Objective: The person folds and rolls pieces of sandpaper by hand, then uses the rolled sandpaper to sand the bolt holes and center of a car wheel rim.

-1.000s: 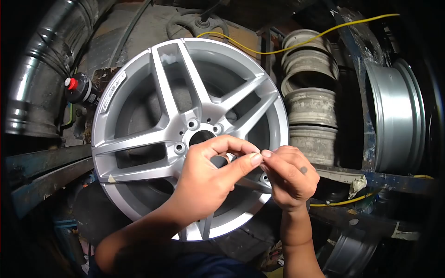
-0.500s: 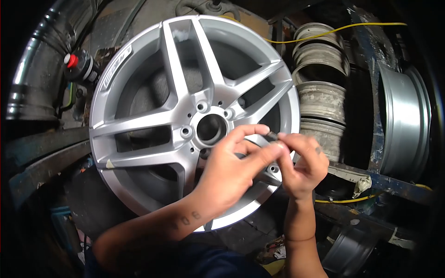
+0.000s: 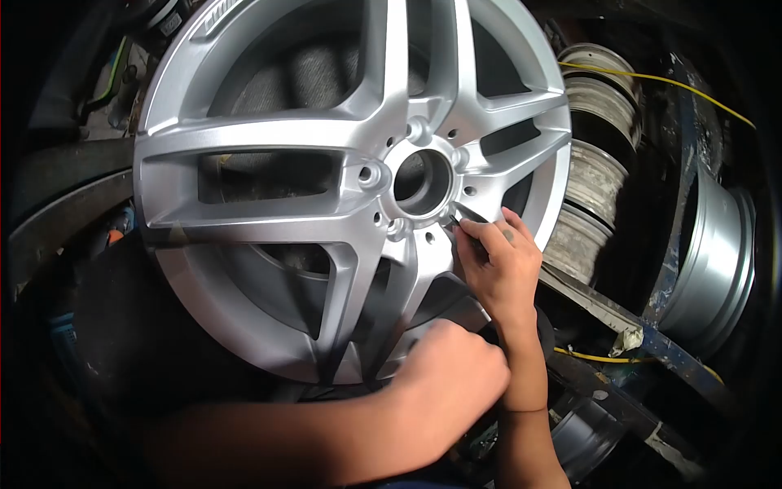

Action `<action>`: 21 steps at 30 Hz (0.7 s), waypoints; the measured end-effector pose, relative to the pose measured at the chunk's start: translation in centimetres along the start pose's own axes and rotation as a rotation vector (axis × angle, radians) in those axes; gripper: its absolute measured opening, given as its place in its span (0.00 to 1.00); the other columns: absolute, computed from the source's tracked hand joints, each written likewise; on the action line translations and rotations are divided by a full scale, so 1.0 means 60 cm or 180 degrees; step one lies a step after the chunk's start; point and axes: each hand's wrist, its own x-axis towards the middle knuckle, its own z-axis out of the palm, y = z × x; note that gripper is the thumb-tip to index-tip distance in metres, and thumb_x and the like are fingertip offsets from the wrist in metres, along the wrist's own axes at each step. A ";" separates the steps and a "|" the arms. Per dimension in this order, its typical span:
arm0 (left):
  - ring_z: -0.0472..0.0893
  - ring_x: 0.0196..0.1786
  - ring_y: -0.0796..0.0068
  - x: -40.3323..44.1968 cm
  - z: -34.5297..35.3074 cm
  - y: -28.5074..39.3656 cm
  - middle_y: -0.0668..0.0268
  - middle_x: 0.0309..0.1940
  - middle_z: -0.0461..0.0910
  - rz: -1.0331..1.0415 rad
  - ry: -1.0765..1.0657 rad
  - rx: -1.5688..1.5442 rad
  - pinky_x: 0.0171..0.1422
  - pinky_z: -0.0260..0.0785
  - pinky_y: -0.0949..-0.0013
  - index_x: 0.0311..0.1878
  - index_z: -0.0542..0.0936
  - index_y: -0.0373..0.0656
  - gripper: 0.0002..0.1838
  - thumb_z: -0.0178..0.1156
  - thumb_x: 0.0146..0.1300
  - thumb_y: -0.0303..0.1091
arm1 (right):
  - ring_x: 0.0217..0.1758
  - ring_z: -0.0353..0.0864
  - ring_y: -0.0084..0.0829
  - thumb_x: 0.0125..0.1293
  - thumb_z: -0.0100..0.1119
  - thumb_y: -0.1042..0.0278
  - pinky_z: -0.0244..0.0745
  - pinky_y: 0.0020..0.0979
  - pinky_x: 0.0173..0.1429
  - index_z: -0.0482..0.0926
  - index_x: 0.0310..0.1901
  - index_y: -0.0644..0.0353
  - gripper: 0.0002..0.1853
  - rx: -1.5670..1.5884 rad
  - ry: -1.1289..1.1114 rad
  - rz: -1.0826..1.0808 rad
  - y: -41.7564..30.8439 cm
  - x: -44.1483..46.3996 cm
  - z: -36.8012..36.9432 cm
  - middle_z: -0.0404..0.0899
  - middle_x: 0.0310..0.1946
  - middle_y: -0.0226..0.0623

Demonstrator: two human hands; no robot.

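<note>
A silver alloy wheel point(image 3: 293, 134) with paired spokes lies face up in front of me. My right hand point(image 3: 501, 269) is closed in a pinch at the lower right of its centre bore. Between thumb and forefinger is a small thin dark piece point(image 3: 454, 220), its tip at a lug hole; its kind is too small to make out. My left hand point(image 3: 452, 367) is curled into a fist over the wheel's near rim, beside my right wrist. Motion blurs it, and the fingers are turned away, so anything inside is hidden.
Several worn wheel rims point(image 3: 599, 171) are stacked at the right. A grey rim point(image 3: 713, 261) stands farther right, beside a blue metal frame point(image 3: 684, 350). A yellow cable point(image 3: 676, 81) crosses above the stack. A dark bottle point(image 3: 159, 20) is at the upper left.
My hands have separated. The right has brought the small dark piece to a lug hole; the left has drawn back toward me and curled. The view has shifted closer to the wheel.
</note>
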 end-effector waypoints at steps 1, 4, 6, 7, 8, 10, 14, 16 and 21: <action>0.90 0.30 0.70 -0.006 -0.008 0.011 0.64 0.25 0.86 0.0096 0.0161 -0.0072 0.33 0.80 0.66 0.35 0.81 0.41 0.05 0.65 0.58 0.31 | 0.24 0.81 0.37 0.58 0.75 0.74 0.82 0.47 0.61 0.84 0.36 0.57 0.07 -0.0098 -0.0049 -0.0012 -0.004 0.000 -0.001 0.78 0.22 0.32; 0.88 0.30 0.66 -0.038 -0.055 0.042 0.60 0.26 0.85 0.0357 0.0103 -0.1121 0.36 0.80 0.62 0.34 0.80 0.42 0.05 0.63 0.63 0.32 | 0.25 0.83 0.37 0.59 0.75 0.73 0.83 0.49 0.61 0.84 0.36 0.56 0.07 -0.0200 -0.0058 -0.0005 -0.012 0.006 0.000 0.81 0.23 0.32; 0.88 0.29 0.56 -0.070 -0.072 0.043 0.56 0.26 0.86 0.0795 -0.0024 -0.2690 0.34 0.79 0.56 0.37 0.85 0.44 0.07 0.61 0.65 0.35 | 0.26 0.84 0.37 0.59 0.74 0.72 0.84 0.49 0.60 0.84 0.37 0.56 0.07 -0.0302 -0.0126 -0.0015 -0.014 0.011 -0.003 0.82 0.24 0.32; 0.87 0.29 0.53 -0.075 -0.069 0.047 0.55 0.26 0.85 0.0848 0.0020 -0.3292 0.33 0.79 0.54 0.37 0.85 0.44 0.08 0.61 0.66 0.36 | 0.26 0.84 0.37 0.60 0.74 0.72 0.85 0.49 0.59 0.83 0.37 0.56 0.07 -0.0346 -0.0157 -0.0026 -0.017 0.016 -0.003 0.82 0.25 0.33; 0.87 0.28 0.51 -0.080 -0.065 0.052 0.54 0.25 0.85 0.0920 0.0057 -0.3889 0.32 0.78 0.52 0.37 0.85 0.44 0.09 0.60 0.66 0.36 | 0.27 0.84 0.38 0.60 0.74 0.71 0.85 0.49 0.59 0.83 0.37 0.56 0.07 -0.0382 -0.0188 -0.0036 -0.019 0.019 -0.002 0.83 0.25 0.33; 0.85 0.27 0.49 -0.080 -0.071 0.059 0.54 0.24 0.84 0.0543 0.0133 -0.4256 0.32 0.77 0.51 0.34 0.83 0.43 0.09 0.59 0.66 0.36 | 0.27 0.85 0.38 0.60 0.73 0.71 0.85 0.49 0.58 0.83 0.37 0.57 0.07 -0.0468 -0.0248 0.0011 -0.022 0.019 0.000 0.83 0.26 0.33; 0.84 0.28 0.46 -0.085 -0.075 0.072 0.52 0.23 0.82 0.0094 0.0209 -0.4340 0.33 0.76 0.48 0.32 0.80 0.42 0.10 0.59 0.66 0.37 | 0.27 0.85 0.41 0.63 0.71 0.69 0.85 0.49 0.57 0.83 0.38 0.58 0.06 -0.0653 -0.0411 -0.0005 -0.027 0.031 0.000 0.82 0.25 0.34; 0.84 0.28 0.45 -0.090 -0.071 0.076 0.51 0.23 0.82 0.0099 0.0284 -0.4473 0.34 0.75 0.47 0.31 0.80 0.41 0.11 0.60 0.66 0.38 | 0.27 0.85 0.42 0.63 0.71 0.69 0.85 0.49 0.57 0.83 0.38 0.59 0.06 -0.0708 -0.0493 -0.0030 -0.030 0.038 0.000 0.81 0.25 0.35; 0.85 0.30 0.44 -0.096 -0.071 0.078 0.50 0.24 0.82 0.0052 0.0181 -0.4728 0.35 0.76 0.48 0.33 0.80 0.41 0.11 0.61 0.65 0.38 | 0.29 0.85 0.43 0.64 0.70 0.68 0.85 0.49 0.56 0.83 0.38 0.59 0.06 -0.0842 -0.0577 -0.0078 -0.035 0.039 0.001 0.81 0.27 0.36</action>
